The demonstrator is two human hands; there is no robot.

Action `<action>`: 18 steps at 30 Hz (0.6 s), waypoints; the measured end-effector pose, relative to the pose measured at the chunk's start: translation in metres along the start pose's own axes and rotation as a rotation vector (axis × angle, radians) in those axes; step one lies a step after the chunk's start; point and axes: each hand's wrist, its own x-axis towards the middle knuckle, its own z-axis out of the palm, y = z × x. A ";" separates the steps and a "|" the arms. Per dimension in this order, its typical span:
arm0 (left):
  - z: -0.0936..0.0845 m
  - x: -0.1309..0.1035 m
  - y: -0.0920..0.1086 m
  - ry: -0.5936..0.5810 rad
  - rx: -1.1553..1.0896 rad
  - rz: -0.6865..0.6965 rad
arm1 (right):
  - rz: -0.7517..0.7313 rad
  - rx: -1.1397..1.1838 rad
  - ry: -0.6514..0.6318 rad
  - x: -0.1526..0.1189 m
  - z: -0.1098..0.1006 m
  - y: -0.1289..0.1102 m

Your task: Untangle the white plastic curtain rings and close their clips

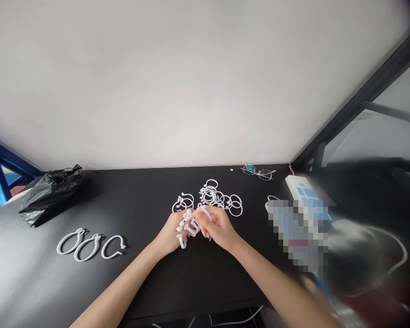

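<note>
My left hand point(173, 231) is closed around several white plastic curtain rings point(190, 229), whose small eyelets and curved ends stick out past the fingers. Right against it, my right hand point(221, 228) pinches one white ring point(206, 210) between thumb and fingers. The fingertips of both hands meet, so the exact contact there is partly hidden. Just beyond them lies a loose pile of white rings point(210, 197) on the black table. Off to the left, a closed ring point(75, 249) overlaps its neighbour, and an open ring point(104, 248) lies beside them.
A crumpled black plastic bag point(53, 191) lies at the back left. Eyeglasses point(259, 173) rest near the wall. To the right are a white box point(302, 189), a pixelated item point(297, 237) and a blurred clear bag with a white cable. The black table point(140, 191) meets a pale wall.
</note>
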 end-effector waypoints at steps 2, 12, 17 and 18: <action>0.000 0.000 0.000 0.013 -0.016 0.003 | 0.016 0.064 0.045 0.003 -0.003 0.000; 0.002 -0.002 0.008 -0.035 -0.074 0.054 | 0.115 0.048 0.038 0.008 -0.004 0.009; 0.000 -0.002 0.003 -0.055 -0.029 0.071 | 0.112 0.048 0.004 0.007 -0.003 0.009; -0.001 -0.002 0.002 -0.054 -0.019 0.065 | 0.113 0.043 0.001 0.007 -0.003 0.008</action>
